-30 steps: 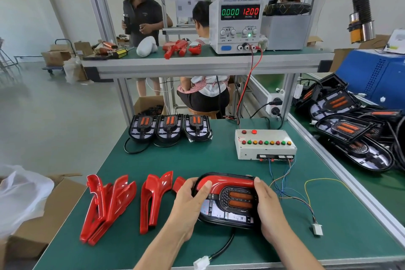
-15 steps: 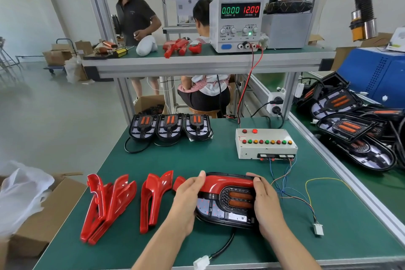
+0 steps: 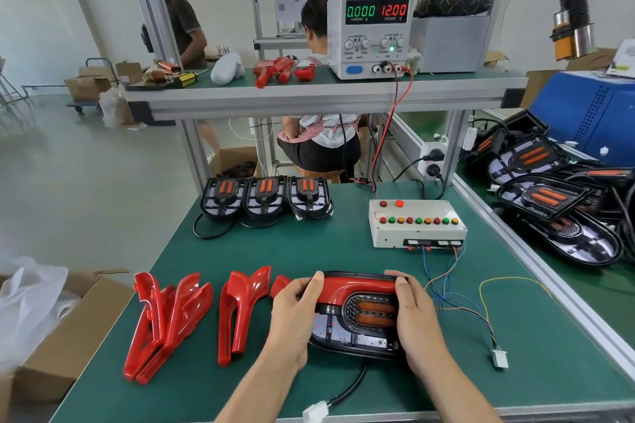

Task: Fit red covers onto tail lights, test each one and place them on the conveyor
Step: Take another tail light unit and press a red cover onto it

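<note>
On the near middle of the green bench, head view:
Tail light: a black tail light point(image 3: 357, 323) is lying flat on the green bench point(image 3: 309, 251), between the two hands, with its two orange bars facing up.
Red cover: a red cover point(image 3: 357, 288) is sitting along the far edge of that light, touching it; whether it is fully seated cannot be told.
Left hand: the left hand point(image 3: 295, 316) is grasping the light's left end, fingers curled round its side and thumb lying on the cover's left end.
Right hand: the right hand point(image 3: 415, 319) is grasping the light's right end, thumb pressing on the cover's right corner.
Light's lead: a black cable with a white plug point(image 3: 314, 411) is trailing from the light's near edge to the bench's near edge.
Spare covers: loose red covers point(image 3: 171, 319) are lying in a row to the left of the light, the nearest one just beside the left hand.
Uncovered lights: three more lights point(image 3: 266, 196) are standing side by side at the far left of the bench, well apart from the hands.
Test box: a white test box point(image 3: 415, 227) with coloured buttons is sitting far right of the light; its thin wires are running to a white connector point(image 3: 500, 358) lying on the bench right of the right hand.
Power supply: a power supply point(image 3: 372, 31) on the upper shelf is showing 0.000 and 12.00.
Conveyor side: more lights point(image 3: 549, 203) are piling up on the green surface to the right of the bench.
People: two people are standing or sitting beyond the shelf.
Box: a cardboard box point(image 3: 68, 319) with a plastic bag is sitting off the bench's near left.
</note>
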Available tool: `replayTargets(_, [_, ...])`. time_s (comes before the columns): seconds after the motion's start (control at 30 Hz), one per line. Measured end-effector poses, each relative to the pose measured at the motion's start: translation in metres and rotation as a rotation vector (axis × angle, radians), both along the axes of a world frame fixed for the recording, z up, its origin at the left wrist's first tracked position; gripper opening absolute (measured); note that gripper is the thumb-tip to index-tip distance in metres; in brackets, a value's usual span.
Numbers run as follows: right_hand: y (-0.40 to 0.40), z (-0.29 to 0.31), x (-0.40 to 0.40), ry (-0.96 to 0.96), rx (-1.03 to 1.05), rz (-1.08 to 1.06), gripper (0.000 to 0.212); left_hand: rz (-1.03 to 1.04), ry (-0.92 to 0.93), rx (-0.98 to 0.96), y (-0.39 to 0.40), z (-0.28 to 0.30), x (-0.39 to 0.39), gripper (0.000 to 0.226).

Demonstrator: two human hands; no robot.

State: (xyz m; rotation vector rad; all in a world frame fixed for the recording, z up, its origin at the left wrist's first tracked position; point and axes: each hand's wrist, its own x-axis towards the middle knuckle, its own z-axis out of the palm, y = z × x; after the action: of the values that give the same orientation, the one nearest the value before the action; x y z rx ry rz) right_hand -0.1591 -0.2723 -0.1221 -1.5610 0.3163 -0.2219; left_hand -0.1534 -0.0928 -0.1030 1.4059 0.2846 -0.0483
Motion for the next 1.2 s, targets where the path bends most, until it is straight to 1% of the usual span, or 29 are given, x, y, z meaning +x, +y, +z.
replayTargets(0.23, [0.001,-0.001,0.000,0.023,0.024,-0.027,0.033,0.013,-0.032,0.046,-0.003,0.002,-0.005,0.041])
replayTargets(0.33, [0.000,-0.001,0.000,0.019,0.076,-0.048,0.033,-0.039,-0.019,0.007,-0.002,0.006,-0.006,0.048])
replayTargets(0.47, [-0.003,-0.001,0.001,0.032,0.162,-0.091,0.033,-0.122,0.017,-0.112,0.002,0.012,-0.008,0.045])
replayTargets(0.53, [-0.003,0.000,0.002,0.043,0.185,-0.088,0.032,-0.158,0.036,-0.117,0.004,0.011,-0.010,0.040])
replayTargets(0.63, [-0.002,0.001,0.001,0.038,0.178,-0.081,0.031,-0.155,0.065,-0.143,0.004,0.010,-0.010,0.036])
replayTargets(0.9, [-0.003,0.002,0.000,0.059,0.142,-0.055,0.031,-0.166,0.016,-0.084,0.001,0.009,-0.010,0.033])
replayTargets(1.07, [-0.002,0.004,-0.002,0.072,0.132,-0.040,0.031,-0.148,0.031,-0.040,0.001,0.009,-0.008,0.032])
replayTargets(1.2, [-0.003,0.005,-0.002,0.074,0.125,-0.036,0.031,-0.152,0.072,-0.088,0.002,0.009,-0.006,0.030])
